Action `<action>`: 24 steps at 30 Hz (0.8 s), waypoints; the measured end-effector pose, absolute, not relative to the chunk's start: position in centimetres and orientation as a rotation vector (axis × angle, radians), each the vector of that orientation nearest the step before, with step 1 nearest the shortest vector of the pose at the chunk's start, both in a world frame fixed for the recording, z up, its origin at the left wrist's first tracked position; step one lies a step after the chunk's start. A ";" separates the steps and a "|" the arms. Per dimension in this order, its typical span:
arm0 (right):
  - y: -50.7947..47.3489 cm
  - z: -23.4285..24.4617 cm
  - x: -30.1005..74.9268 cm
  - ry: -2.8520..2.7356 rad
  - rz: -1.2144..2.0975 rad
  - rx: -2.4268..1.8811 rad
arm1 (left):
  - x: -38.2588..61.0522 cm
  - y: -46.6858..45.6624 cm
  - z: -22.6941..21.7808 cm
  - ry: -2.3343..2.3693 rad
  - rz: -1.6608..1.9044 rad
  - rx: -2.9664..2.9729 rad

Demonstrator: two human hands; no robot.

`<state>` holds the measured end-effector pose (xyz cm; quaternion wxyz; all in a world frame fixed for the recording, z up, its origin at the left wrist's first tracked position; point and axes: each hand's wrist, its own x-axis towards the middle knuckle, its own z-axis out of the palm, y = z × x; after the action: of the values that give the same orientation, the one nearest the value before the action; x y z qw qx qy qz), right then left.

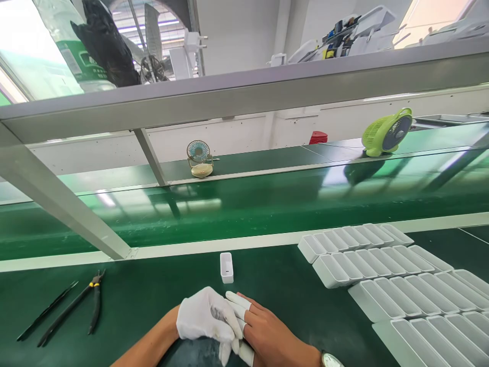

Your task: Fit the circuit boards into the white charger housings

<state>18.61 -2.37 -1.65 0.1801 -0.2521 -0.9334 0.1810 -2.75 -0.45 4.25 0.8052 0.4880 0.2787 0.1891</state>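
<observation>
Two hands meet low in the middle of the dark green tabletop [153,295]. Left hand [208,317], in a white fabric glove, curls over the fingers of the right hand [269,329], bare apart from white finger covers; a wristwatch with a pale round dial [331,360] on the right wrist. Fingers pressed together; cannot tell if anything is pinched between them, contact partly hidden.

Just beyond the fingers, touching neither hand: a small white plastic rectangular box with open top [226,268]. Step in hand looks like finger work close to the body, maybe adjusting a cover; any reach for the box would call for parting the hands first.

Left: slim black tweezers [47,310] beside black-handled metal pliers with yellow bands [95,291], handles spread. Right: rows of narrow white plastic open-topped trays [384,298], packed side by side.

Farther: pale straight rail [244,243], glossy green belt [244,209], then small round blue-green fan [198,151] and lime-green plastic fan [378,133], grey metal shelf frame [244,94] higher up
</observation>
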 end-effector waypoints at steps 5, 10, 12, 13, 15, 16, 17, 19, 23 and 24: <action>-2.4 -1.8 18.8 -2.628 0.492 -0.708 | -2.6 -0.4 4.6 0.563 0.402 1.064; -2.3 -2.5 18.8 -2.631 0.412 -0.725 | -2.7 -0.3 4.3 0.578 0.390 1.114; -2.2 -2.9 18.6 -2.647 0.374 -0.741 | -2.7 -0.3 4.2 0.602 0.389 1.137; -2.1 -3.1 18.5 -2.657 0.354 -0.743 | -2.8 -0.3 4.1 0.607 0.384 1.148; -2.0 -3.4 18.4 -2.671 0.316 -0.732 | -2.8 -0.2 4.1 0.605 0.367 1.166; -1.9 -3.4 18.4 -2.672 0.298 -0.725 | -2.8 -0.2 4.1 0.609 0.363 1.173; -1.9 -3.5 18.3 -2.668 0.284 -0.721 | -2.9 -0.2 4.1 0.618 0.363 1.179; -1.8 -3.4 18.3 -2.653 0.265 -0.716 | -2.9 -0.2 4.0 0.634 0.366 1.186; -1.8 -3.4 18.4 -2.618 0.253 -0.716 | -2.8 -0.2 3.7 0.620 0.389 1.182; -1.7 -3.5 18.4 -2.614 0.254 -0.718 | -2.8 -0.2 3.7 0.614 0.397 1.182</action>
<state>18.36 -1.74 -3.47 0.2081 -0.2580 -0.9390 0.0914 -2.82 -0.17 3.72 0.7681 0.5446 0.2830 0.1827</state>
